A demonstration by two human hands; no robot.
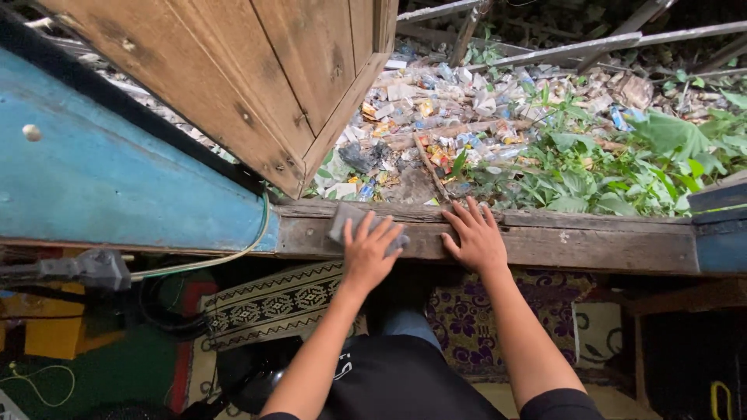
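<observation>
Wiping of the weathered grey wooden window sill (pixel 591 245). The left hand (pixel 369 253) presses a flat grey cloth pad (pixel 342 222) onto the sill with fingers spread; the right hand (pixel 476 237) rests flat beside it, holding nothing. Judged midway: dust remains rightward.

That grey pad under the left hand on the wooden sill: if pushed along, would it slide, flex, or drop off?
The grey pad looks thin and flat under the left hand, so it probably flexes and weighs little. The wooden sill looks rough and weathered, so it likely drags rather than slips. It lies near the outer edge; a forward push might drop it outside.
</observation>
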